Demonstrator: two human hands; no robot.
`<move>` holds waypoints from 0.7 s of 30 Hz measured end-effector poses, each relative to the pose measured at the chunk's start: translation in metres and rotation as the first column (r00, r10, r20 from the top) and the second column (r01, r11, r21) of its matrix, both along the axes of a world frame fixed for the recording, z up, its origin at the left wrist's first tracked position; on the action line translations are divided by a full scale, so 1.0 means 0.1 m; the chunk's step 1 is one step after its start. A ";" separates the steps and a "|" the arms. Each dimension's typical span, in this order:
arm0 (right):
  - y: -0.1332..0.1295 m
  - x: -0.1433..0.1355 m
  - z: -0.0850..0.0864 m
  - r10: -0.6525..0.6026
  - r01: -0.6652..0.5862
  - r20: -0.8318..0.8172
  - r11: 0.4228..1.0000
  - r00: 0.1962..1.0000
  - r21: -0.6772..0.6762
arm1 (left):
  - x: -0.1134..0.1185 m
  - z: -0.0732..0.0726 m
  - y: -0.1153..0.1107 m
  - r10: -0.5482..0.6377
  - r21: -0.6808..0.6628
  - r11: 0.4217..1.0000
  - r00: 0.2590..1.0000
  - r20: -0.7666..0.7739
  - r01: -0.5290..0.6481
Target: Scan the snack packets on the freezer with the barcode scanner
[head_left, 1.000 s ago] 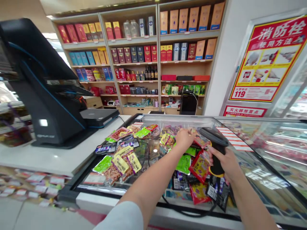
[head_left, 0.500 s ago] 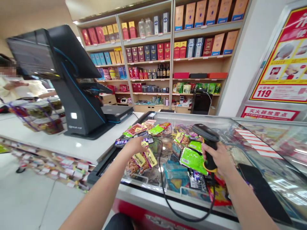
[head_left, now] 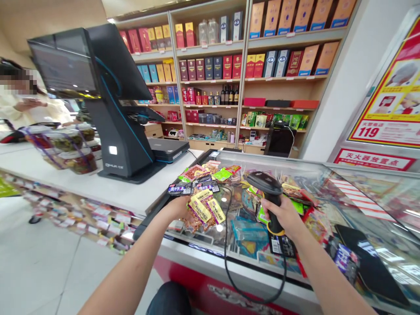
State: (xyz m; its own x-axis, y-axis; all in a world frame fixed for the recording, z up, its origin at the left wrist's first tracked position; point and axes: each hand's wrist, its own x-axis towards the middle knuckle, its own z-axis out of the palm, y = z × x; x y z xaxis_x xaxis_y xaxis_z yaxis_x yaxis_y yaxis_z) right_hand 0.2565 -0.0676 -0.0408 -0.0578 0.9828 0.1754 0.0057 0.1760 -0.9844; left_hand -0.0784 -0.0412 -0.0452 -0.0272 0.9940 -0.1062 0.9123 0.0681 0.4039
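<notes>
Your right hand (head_left: 282, 214) is wrapped around the handle of a black scanner (head_left: 265, 181), so the scanner sits right in your grasp, its head rising above your fingers and its nose turned toward your left. A yellow ring shows at the foot of the handle, and a black cable (head_left: 225, 245) loops down over the front edge of the glass-topped freezer (head_left: 203, 240).

Your left hand (head_left: 180, 209) is at the left edge of the yellow-labelled snack packets (head_left: 205, 210) — right up against them, with 3 yellow labels showing just to the right of your fingers. Your fingertips are hidden there, so I cannot tell whether you are gripping a packet or only touching it. Dark packets (head_left: 180, 189) lie just beyond that hand, and a green packet (head_left: 222, 175) lies farther back. The yellow-labelled packets are on your left, apart from the scanner, with a stretch of glass between.

Around your right hand, red packets (head_left: 316, 223) lie to its right, and a dark packet with a purple label (head_left: 343, 258) lies beside your right forearm — next to a flat black slab (head_left: 367, 262). To your left, a till (head_left: 127, 131) and some jars (head_left: 78, 161) stand on the white counter (head_left: 138, 192).
</notes>
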 end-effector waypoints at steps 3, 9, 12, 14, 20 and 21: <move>-0.08 -0.09 -0.05 0.015 -0.015 0.019 1.000 1.000 -0.013 | -0.05 -0.02 -0.03 -0.067 -0.041 0.996 0.969 0.236 0.079; -0.11 -0.23 -0.01 0.054 -0.053 0.083 0.998 0.995 -0.020 | 0.00 0.02 0.00 0.092 -0.020 0.989 0.506 0.857 -0.146; -0.04 -0.30 0.06 0.065 -0.065 0.086 0.998 0.994 -0.004 | 0.20 0.08 0.15 0.070 0.005 0.956 0.243 0.967 -0.293; 0.02 -0.34 0.09 0.070 -0.072 0.079 0.997 0.994 0.024 | 0.37 0.10 0.30 0.017 0.023 0.947 0.121 0.992 -0.320; 0.16 -0.43 0.11 0.062 -0.071 0.111 0.994 0.992 0.080 | 0.88 -0.06 0.79 -0.141 0.168 0.881 0.094 0.986 -0.441; 0.18 -0.43 0.11 0.053 -0.062 0.115 0.995 0.992 0.079 | 0.94 -0.11 0.86 -0.174 0.215 0.858 0.130 0.976 -0.467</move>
State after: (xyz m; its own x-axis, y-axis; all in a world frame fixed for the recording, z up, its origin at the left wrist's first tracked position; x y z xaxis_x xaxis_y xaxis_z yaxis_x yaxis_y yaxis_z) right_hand 0.2132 -0.0501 -0.0296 -0.1380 0.9598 0.2444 0.1034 0.2593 -0.9602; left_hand 0.0157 0.0449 -0.0562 -0.3750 0.9085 0.1844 -0.2666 -0.2961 0.9172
